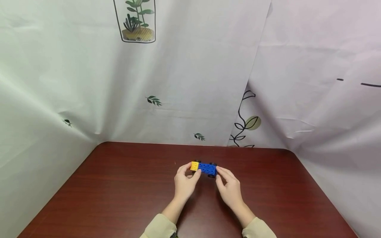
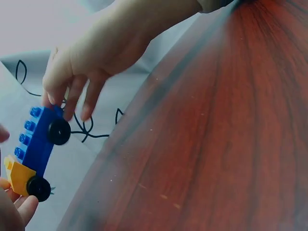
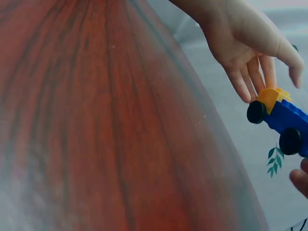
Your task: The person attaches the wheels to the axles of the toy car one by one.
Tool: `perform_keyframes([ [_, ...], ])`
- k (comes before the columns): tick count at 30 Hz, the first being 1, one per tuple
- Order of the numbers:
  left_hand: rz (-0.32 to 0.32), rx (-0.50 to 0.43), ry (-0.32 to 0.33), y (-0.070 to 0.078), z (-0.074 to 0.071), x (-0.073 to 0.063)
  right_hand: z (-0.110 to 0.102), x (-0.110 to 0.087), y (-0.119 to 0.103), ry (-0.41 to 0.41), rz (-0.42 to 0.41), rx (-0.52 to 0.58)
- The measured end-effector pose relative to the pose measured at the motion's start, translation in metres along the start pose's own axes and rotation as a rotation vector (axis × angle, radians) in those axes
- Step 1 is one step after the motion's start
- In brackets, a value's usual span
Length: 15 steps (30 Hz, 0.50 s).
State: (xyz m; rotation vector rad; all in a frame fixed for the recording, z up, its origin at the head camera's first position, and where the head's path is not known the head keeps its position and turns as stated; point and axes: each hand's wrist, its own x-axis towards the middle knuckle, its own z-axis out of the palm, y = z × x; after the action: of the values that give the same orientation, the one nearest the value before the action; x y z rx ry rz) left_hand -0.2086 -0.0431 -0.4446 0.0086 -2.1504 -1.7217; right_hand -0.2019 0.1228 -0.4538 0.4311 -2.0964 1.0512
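A small toy car (image 1: 207,168) with a blue studded body, a yellow end block (image 1: 194,166) and black wheels is between both hands, raised from the tabletop. My left hand (image 1: 185,185) holds the yellow end; its fingertips touch the block and a front wheel (image 2: 38,188), while the thumb stands a little off the studs in the right wrist view. At the other end, my right hand (image 1: 231,191) grips the blue body (image 2: 39,139) with its fingertips, the remaining fingers hanging beside the rear wheel (image 2: 59,131). Part of the right fingers' contact is hidden.
Beneath the hands lies a dark red-brown wooden table (image 1: 134,188) with rounded far corners. White cloth (image 1: 190,76) printed with plants hangs behind it and along both sides.
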Motion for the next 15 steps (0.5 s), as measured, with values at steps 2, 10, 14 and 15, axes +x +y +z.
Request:
perform_keyframes([
  [2,0.006,0.033,0.023,-0.002,0.002,-0.001,0.000,-0.002,0.002,-0.075,0.108,-0.017],
  [10,-0.021,0.161,0.025,-0.008,0.009,-0.005,-0.003,-0.005,0.014,-0.357,0.337,0.006],
  [14,-0.022,0.206,0.019,-0.007,0.009,-0.005,-0.003,-0.004,0.017,-0.431,0.387,-0.005],
  [15,-0.023,0.211,0.019,-0.006,0.009,-0.005,-0.003,-0.003,0.017,-0.445,0.398,-0.009],
])
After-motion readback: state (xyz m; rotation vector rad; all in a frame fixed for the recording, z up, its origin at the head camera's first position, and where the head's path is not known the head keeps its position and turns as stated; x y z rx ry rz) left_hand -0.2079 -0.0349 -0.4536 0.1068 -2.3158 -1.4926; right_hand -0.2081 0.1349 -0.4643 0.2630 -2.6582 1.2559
